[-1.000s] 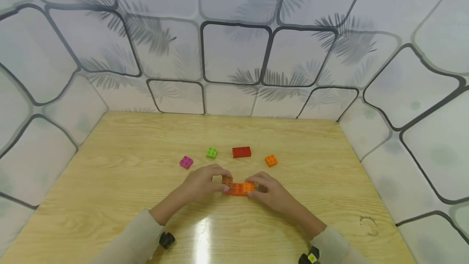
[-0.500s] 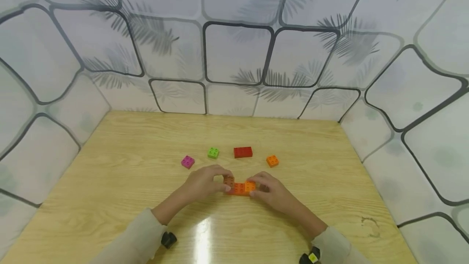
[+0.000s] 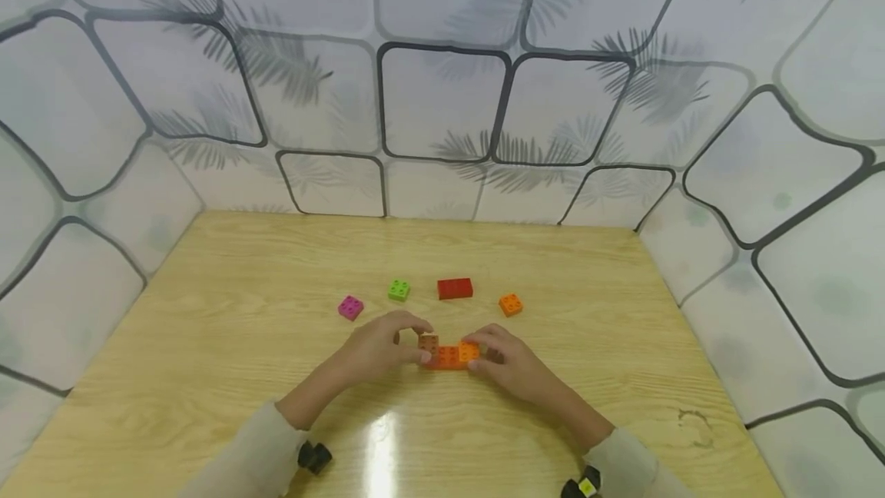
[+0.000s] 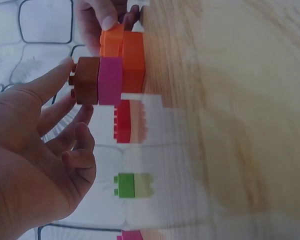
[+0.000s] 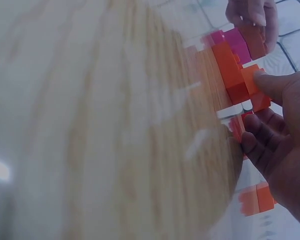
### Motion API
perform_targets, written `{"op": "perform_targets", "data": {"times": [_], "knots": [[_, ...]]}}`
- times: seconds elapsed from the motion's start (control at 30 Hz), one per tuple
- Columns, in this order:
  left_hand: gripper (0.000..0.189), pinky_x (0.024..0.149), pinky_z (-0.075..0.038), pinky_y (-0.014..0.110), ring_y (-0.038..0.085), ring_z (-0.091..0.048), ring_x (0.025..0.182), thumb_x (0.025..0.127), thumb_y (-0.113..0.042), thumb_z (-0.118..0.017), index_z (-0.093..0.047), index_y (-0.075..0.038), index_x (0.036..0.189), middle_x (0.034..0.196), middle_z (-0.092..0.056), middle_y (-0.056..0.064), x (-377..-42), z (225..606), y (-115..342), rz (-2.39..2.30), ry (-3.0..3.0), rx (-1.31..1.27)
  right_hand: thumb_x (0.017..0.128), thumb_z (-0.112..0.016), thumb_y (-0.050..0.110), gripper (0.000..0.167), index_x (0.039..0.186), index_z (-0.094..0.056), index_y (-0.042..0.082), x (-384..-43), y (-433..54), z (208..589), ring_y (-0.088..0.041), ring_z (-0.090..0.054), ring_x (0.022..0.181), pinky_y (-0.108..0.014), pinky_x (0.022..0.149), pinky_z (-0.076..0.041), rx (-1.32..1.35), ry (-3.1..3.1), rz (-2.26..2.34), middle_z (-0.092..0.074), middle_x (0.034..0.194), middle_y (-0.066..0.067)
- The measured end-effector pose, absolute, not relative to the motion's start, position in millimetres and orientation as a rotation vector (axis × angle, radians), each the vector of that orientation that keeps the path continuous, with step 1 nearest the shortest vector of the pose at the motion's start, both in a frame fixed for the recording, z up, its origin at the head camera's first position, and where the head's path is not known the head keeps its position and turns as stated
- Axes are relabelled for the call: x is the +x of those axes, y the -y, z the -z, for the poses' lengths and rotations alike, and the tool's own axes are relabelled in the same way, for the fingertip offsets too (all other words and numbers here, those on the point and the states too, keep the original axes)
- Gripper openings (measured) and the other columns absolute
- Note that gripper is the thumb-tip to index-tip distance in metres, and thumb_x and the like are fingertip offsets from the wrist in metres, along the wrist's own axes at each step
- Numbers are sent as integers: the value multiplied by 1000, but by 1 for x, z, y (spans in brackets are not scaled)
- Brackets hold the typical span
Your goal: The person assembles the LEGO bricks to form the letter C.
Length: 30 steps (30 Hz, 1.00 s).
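A long orange building brick point(image 3: 448, 363) lies near the middle of the table. On its left end a brown brick point(image 4: 86, 81) sits over a pink brick point(image 4: 110, 81); on its right end is a small orange brick point(image 3: 469, 351). My left hand point(image 3: 379, 346) is at the brown-and-pink stack. Its thumb touches the near side, while the index finger stands slightly off the brown brick's top. My right hand point(image 3: 513, 360) pinches the small orange brick between thumb and index finger, its other fingers loosely curled behind, as the right wrist view shows.
Behind the hands, a loose pink brick point(image 3: 350, 307), a green brick point(image 3: 399, 290), a red brick point(image 3: 455, 288) and another orange brick point(image 3: 511, 304) lie in a row on the wooden table point(image 3: 276, 252). Patterned walls point(image 3: 442, 98) rise at the back and sides.
My left hand's index finger has lifted a little from the brown brick, loosening its hold. The right hand and the bricks keep their places.
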<state>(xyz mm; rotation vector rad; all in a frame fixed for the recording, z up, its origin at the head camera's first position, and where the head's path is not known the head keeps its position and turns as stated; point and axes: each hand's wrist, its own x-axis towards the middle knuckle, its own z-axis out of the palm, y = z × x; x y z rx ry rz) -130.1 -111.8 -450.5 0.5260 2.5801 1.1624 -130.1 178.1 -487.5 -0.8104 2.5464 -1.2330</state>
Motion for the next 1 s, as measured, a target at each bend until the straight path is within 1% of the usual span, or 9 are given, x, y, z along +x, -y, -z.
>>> {"op": "perform_targets", "data": {"times": [0.13, 0.27, 0.37, 0.43, 0.5, 0.67, 0.73, 0.9, 1.0], "knots": [[39, 73, -48, 34, 17, -55, 96, 92, -41, -72, -66, -31, 130, 130, -62, -8, -132, 449, 128, -1246, -2582, 418, 98, -66, 38, 37, 132, -64, 26, -131, -178, 490, -9, -53, 88, -25, 78, -48, -819, -2534, 1244, -60, 119, 9], [41, 69, -48, 36, 21, -54, 94, 95, -34, -71, -64, -25, 134, 135, -60, -3, -139, 448, 148, -1258, -2616, 392, 98, -66, 37, 37, 132, -63, 25, -131, -179, 491, -9, -53, 88, -24, 78, -48, -824, -2531, 1252, -61, 120, 8], [42, 76, -52, 41, 25, -58, 102, 96, -33, -69, -62, -22, 136, 138, -59, 1, -145, 448, 163, -1231, -2662, 394, 98, -66, 37, 37, 133, -63, 24, -131, -179, 491, -9, -53, 88, -24, 78, -48, -818, -2527, 1253, -60, 120, 8], [42, 83, -53, 45, 28, -59, 110, 97, -30, -69, -61, -20, 137, 140, -58, 5, -149, 448, 173, -1216, -2689, 396, 98, -66, 37, 38, 133, -63, 24, -131, -179, 491, -9, -53, 88, -24, 78, -48, -811, -2526, 1249, -60, 120, 8], [42, 86, -52, 46, 29, -59, 112, 97, -26, -68, -61, -18, 138, 142, -56, 9, -154, 448, 181, -1219, -2702, 391, 98, -66, 38, 38, 133, -63, 24, -131, -179, 490, -9, -53, 88, -24, 78, -48, -806, -2526, 1245, -60, 120, 9], [44, 71, -51, 36, 24, -57, 90, 97, -20, -69, -59, -12, 139, 142, -53, 16, -166, 450, 198, -1254, -2659, 362, 97, -67, 38, 38, 133, -64, 24, -130, -178, 489, -9, -53, 88, -25, 78, -48, -815, -2535, 1245, -60, 120, 9], [44, 71, -50, 34, 22, -57, 89, 97, -18, -69, -59, -11, 140, 143, -52, 18, -169, 452, 203, -1242, -2650, 363, 97, -67, 38, 38, 133, -64, 25, -130, -178, 489, -9, -53, 88, -25, 77, -48, -819, -2539, 1243, -60, 120, 9], [48, 79, -51, 36, 28, -60, 101, 96, -10, -68, -56, -7, 142, 146, -49, 24, -174, 455, 211, -1177, -2635, 381, 97, -66, 39, 40, 133, -63, 24, -130, -178, 489, -9, -53, 88, -25, 77, -49, -815, -2543, 1232, -60, 120, 10], [50, 82, -52, 40, 32, -59, 107, 94, -7, -69, -55, -5, 142, 147, -47, 26, -174, 456, 213, -1169, -2613, 367, 97, -66, 39, 40, 134, -63, 23, -130, -178, 489, -9, -53, 88, -25, 77, -48, -808, -2543, 1228, -60, 120, 10]]}}
